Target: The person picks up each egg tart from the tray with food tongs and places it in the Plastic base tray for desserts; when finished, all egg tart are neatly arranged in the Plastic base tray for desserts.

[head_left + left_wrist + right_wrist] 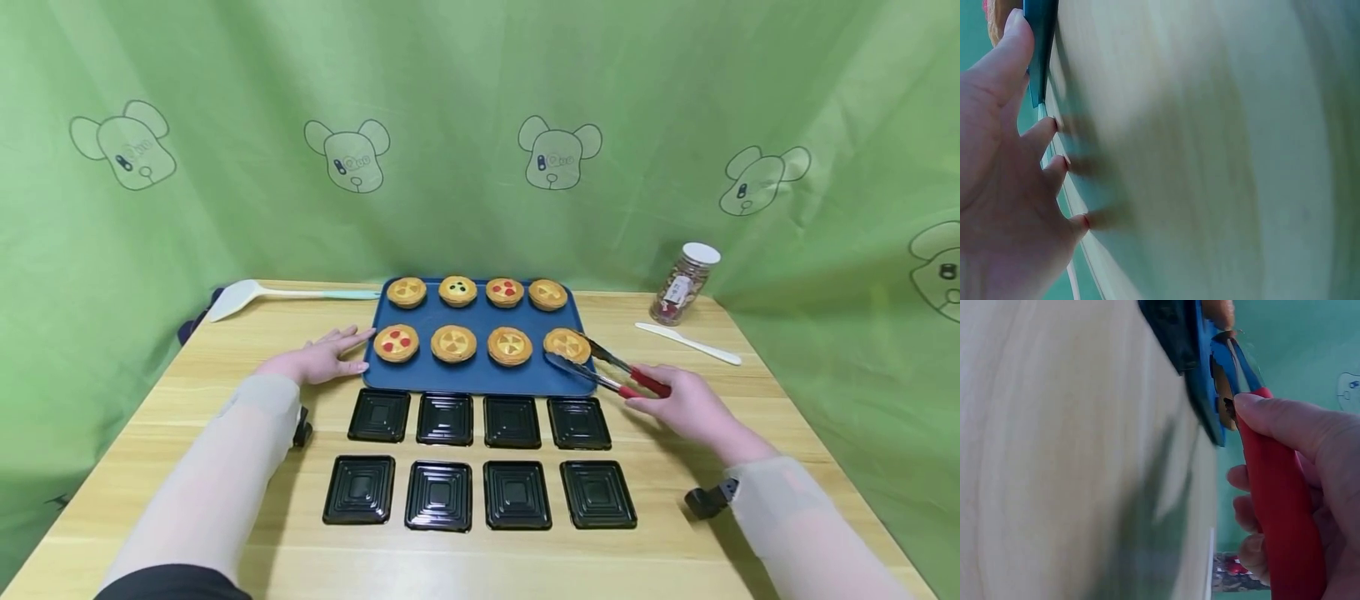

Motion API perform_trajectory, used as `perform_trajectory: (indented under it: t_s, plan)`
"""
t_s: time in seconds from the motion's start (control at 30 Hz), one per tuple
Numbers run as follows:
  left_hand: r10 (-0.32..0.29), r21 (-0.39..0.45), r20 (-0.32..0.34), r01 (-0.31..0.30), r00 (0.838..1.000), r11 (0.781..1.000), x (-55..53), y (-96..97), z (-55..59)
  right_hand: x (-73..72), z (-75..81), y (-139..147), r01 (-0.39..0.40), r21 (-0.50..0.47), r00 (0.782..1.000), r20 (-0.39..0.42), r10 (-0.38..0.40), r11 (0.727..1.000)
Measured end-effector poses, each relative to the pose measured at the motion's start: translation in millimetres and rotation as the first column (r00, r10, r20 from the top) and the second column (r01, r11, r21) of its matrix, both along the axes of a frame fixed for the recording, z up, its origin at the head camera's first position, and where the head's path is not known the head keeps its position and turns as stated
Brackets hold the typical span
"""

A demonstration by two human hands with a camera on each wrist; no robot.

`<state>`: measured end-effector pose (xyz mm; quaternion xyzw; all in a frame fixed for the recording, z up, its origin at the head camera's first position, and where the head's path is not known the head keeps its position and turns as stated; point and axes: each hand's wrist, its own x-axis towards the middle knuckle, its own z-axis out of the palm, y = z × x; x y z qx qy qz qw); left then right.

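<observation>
My right hand [686, 404] grips a pair of red-handled tongs [651, 381]; the red handle [1282, 506] fills the palm in the right wrist view. The tongs' ends lie on both sides of the front-right egg tart [566, 343], which sits on a blue baking tray [420, 321]. Whether they squeeze it is hard to tell. At the tray's left edge is my left hand [322, 357], fingers spread. Its thumb [1015, 37] touches the tray's side in the left wrist view, the other fingertips near the table. Several more tarts with fruit-like toppings stand in two rows on the tray.
Several black square plastic trays [447, 419] lie in two rows before the baking tray. A white spatula [243, 293] lies at back left. A jar with a white lid [682, 287] and a white plastic knife [686, 340] are at right. Green cloth [465, 217] hangs behind.
</observation>
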<state>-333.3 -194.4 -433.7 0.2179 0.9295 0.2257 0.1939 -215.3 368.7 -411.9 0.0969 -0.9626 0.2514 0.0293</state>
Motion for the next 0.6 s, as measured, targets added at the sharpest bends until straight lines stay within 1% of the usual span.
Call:
perform_trajectory:
  t_s: [0.1, 0.23, 0.4, 0.5, 0.6]
  plan:
    - [0.001, 0.01, 0.006, -0.001, 1.0, 1.0, 0.8, 1.4, -0.2, 7.0, 9.3, 4, 0.009, -0.021, 1.0, 0.003, -0.009, 1.0]
    - [0.004, 0.02, 0.005, -0.004, 1.0, 1.0, 0.7, 1.5, -1.9, 20.0, 25.4, 10, 0.019, -0.048, 1.0, 0.01, -0.018, 0.999]
    - [0.007, 0.02, -0.006, -0.007, 1.0, 1.0, -0.8, -0.8, -4.2, 42.3, 43.4, 15, 0.001, -0.042, 1.0, -0.005, -0.001, 0.999]
    - [0.003, 0.025, -0.006, -0.003, 1.0, 1.0, -0.7, -0.7, -3.3, 57.2, 48.3, 17, -0.012, -0.015, 1.0, -0.019, 0.012, 1.0]
    - [0.0, 0.024, -0.008, 0.001, 1.0, 1.0, -0.2, -0.1, -2.6, 70.8, 47.0, 15, -0.023, 0.005, 1.0, -0.015, 0.023, 1.0]
